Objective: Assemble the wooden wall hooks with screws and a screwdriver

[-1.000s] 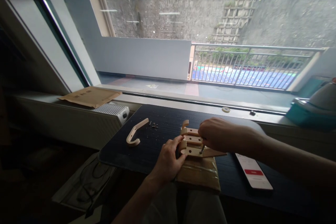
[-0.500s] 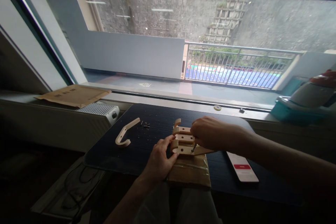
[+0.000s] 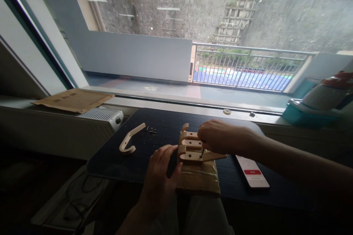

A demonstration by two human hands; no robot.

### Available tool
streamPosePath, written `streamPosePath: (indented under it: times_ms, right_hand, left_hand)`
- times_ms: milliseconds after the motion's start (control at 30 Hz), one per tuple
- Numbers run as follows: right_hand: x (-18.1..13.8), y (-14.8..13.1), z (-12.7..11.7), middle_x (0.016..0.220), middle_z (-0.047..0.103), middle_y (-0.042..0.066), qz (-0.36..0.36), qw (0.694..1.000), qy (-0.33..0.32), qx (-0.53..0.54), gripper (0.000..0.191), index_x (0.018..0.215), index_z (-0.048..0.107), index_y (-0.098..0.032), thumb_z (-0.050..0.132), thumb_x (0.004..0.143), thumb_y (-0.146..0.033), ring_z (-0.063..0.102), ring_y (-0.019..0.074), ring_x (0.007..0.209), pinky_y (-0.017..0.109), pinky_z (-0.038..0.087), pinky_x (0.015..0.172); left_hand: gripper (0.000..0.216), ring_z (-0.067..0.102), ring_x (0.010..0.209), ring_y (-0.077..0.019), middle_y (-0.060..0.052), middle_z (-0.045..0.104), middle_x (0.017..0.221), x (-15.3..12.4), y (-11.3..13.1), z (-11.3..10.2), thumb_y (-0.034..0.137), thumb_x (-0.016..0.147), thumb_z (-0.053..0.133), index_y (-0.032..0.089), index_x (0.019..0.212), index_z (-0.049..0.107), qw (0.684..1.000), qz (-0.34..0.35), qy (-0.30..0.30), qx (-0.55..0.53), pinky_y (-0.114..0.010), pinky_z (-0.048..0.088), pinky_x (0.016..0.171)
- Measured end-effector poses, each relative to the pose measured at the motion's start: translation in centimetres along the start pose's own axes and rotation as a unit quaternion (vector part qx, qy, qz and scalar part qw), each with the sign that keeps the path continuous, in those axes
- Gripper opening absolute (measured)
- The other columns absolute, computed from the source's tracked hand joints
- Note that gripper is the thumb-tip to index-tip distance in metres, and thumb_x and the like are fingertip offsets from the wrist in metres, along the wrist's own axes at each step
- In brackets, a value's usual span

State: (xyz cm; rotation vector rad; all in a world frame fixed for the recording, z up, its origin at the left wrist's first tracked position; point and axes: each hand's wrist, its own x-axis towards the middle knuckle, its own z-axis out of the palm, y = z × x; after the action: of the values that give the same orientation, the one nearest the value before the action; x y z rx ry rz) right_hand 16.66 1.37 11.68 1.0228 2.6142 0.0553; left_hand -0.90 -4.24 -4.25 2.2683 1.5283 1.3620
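A pale wooden hook rack point(image 3: 193, 150) with three hooks lies on a taped brown cardboard box point(image 3: 199, 180) at the near edge of a dark table point(image 3: 132, 158). My right hand point(image 3: 217, 137) is closed on a small dark tool whose tip point(image 3: 201, 153) stands on the nearest hook. Fingers curled, my left hand point(image 3: 161, 170) rests against the left side of the rack and box. One loose wooden hook point(image 3: 130, 139) lies to the left, with a few small screws point(image 3: 151, 130) beside it.
A phone point(image 3: 252, 172) with a lit screen lies on the table to the right. A white heater point(image 3: 102, 114) and flat cardboard point(image 3: 73, 99) sit at the left by the window sill. A teal and white object point(image 3: 317, 108) stands at the far right.
My left hand has slid down and back from the rack's left end toward the box edge. My right hand stays on the tool over the nearest hook. The view has shifted slightly.
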Motion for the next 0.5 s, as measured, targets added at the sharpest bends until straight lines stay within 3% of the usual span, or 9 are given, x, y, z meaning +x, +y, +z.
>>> streamPosePath:
  times_ms: [67,133,300,400,500]
  right_hand:
    - [0.0,0.1,-0.1,0.07,0.064,0.008,-0.001,1.0,-0.004,0.003,0.02,0.083,0.069,-0.01,0.05,0.077,-0.01,0.05,0.0123,0.057,0.025,0.03,0.051]
    - [0.1,0.1,-0.1,0.069,0.063,0.007,-0.005,1.0,-0.003,-0.002,0.02,0.082,0.069,-0.01,0.05,0.076,-0.01,0.05,0.0121,0.057,0.025,0.03,0.051]
    - [0.3,-0.1,0.2,0.065,0.062,0.006,-0.009,1.0,0.003,-0.02,0.016,0.073,0.068,-0.01,0.052,0.074,-0.01,0.048,0.0105,0.053,0.024,0.028,0.049]
    - [0.0,0.0,0.4,0.065,0.062,0.006,0.001,1.0,0.006,-0.014,0.015,0.071,0.066,-0.01,0.051,0.074,-0.009,0.047,0.01,0.052,0.024,0.029,0.049]
    - [-0.5,0.3,0.5,0.069,0.063,0.006,0.007,1.0,0.01,0.002,0.014,0.071,0.065,-0.011,0.051,0.075,-0.01,0.047,0.0104,0.055,0.024,0.03,0.051]
  left_hand:
    - [0.037,0.053,0.105,-0.0211,-0.006,0.055,0.112,-0.9,1.0,-0.8,0.014,0.083,0.052,0.025,0.118,0.048,0.999,0.038,-0.003,0.0,-0.038,0.046,0.091]
    - [0.038,0.053,0.105,-0.0203,-0.006,0.055,0.112,-1.6,2.1,-1.0,0.012,0.083,0.052,0.026,0.118,0.048,0.997,0.067,-0.044,-0.018,-0.035,0.048,0.089]
    - [0.037,0.053,0.106,-0.0203,-0.006,0.057,0.111,-1.9,3.8,0.0,0.009,0.08,0.053,0.023,0.114,0.052,0.989,0.077,-0.117,-0.044,-0.034,0.049,0.091]
    - [0.033,0.055,0.1,-0.0194,-0.005,0.06,0.105,-1.2,4.4,0.4,0.007,0.08,0.052,0.022,0.109,0.055,0.99,0.075,-0.107,-0.053,-0.034,0.05,0.087]
    - [0.026,0.056,0.094,-0.0196,-0.003,0.063,0.099,0.5,4.7,0.1,0.007,0.08,0.053,0.022,0.101,0.059,0.994,0.082,-0.058,-0.03,-0.037,0.047,0.085]
